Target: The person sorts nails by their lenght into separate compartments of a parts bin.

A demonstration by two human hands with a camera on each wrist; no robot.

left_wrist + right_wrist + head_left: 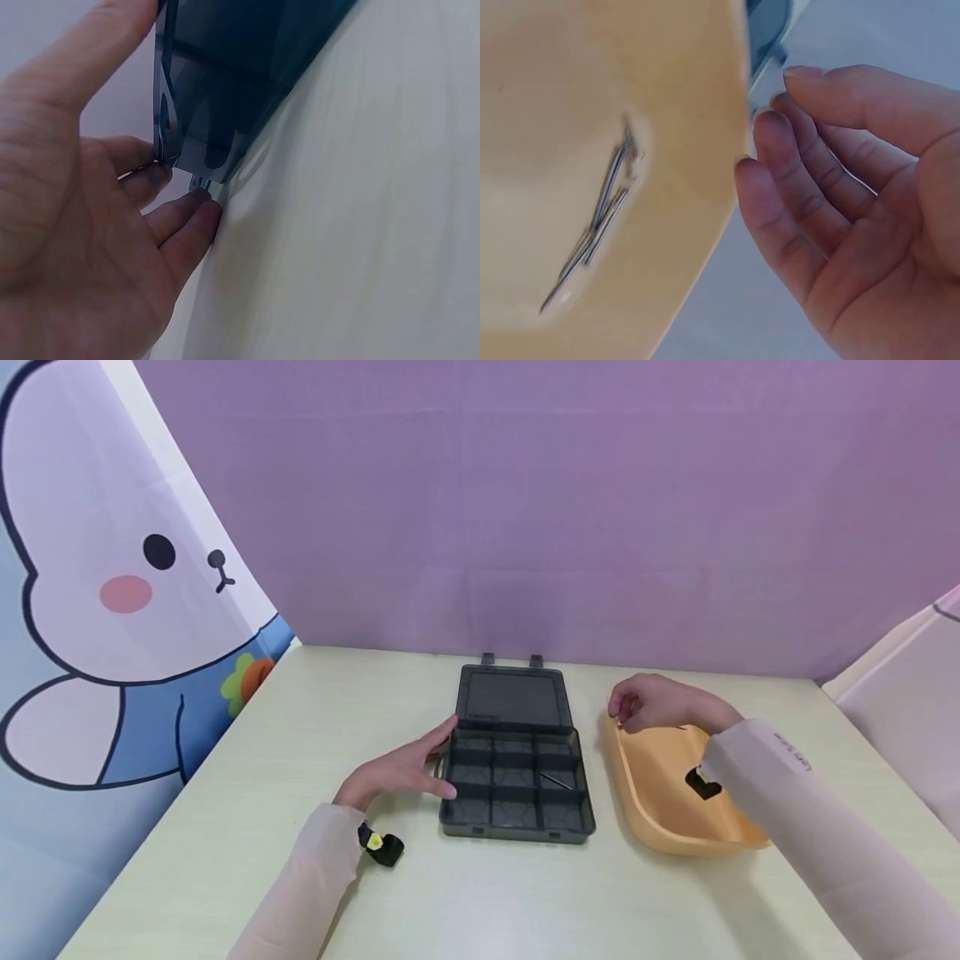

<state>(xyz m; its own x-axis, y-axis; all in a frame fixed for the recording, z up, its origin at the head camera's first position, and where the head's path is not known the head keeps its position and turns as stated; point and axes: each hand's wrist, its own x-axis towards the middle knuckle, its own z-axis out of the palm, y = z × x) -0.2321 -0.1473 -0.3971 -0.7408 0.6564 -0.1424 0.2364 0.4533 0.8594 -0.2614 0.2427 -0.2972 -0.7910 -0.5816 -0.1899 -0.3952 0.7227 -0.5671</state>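
A dark translucent compartment box point(515, 814) lies with its lid point(513, 697) folded back. One thin metal rod point(557, 781) lies slantwise in a right-hand compartment. My left hand point(401, 770) touches the box's left side, thumb and fingers spread apart; in the left wrist view, fingertips meet the box point(225, 67) near a corner. Over the far left rim of an orange tray point(652, 839), my right hand point(656, 702) hovers with loosely curled fingers. The right wrist view shows nothing between them. Several thin metal pieces point(604, 206), slightly blurred, lie inside the tray.
The pale table point(315, 718) bears the box in the middle and the tray to its right. A purple cloth backdrop point(480, 527) rises behind the far table edge. On the left hangs a cloth with a cartoon animal point(112, 610).
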